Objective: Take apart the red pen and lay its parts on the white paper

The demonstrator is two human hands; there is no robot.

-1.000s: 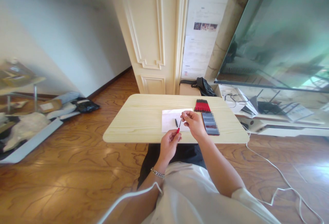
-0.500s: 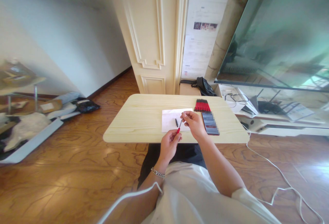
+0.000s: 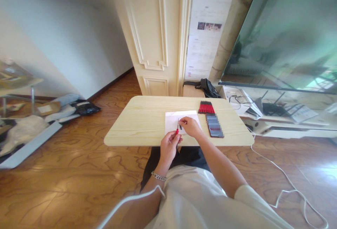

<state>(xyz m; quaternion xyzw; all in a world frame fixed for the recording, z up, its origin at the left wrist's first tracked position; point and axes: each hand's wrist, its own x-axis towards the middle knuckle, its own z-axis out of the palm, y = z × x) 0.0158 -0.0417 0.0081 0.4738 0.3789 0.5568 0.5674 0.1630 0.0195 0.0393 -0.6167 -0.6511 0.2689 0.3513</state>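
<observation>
My left hand (image 3: 169, 145) is closed round the red barrel of a pen (image 3: 177, 131), held upright near the table's front edge. A thin dark refill sticks up out of the barrel. My right hand (image 3: 190, 125) is over the white paper (image 3: 171, 118), its thumb and forefinger pinched on the upper end of a short black pen part (image 3: 180, 127), just right of the refill. Whether that part still touches the paper I cannot make out. Behind my right hand, several red and black pens (image 3: 206, 107) lie side by side in a row.
A phone (image 3: 214, 125) with a blurred screen lies right of my right hand. The pale wooden table (image 3: 134, 120) stretches to my left. A white cable (image 3: 276, 164) runs along the floor at right. A black bag (image 3: 207, 88) sits on a box behind the table.
My right hand has left the top of the refill and moved left and down to the black pen part. My left hand has shifted slightly left, still holding the red pen.
</observation>
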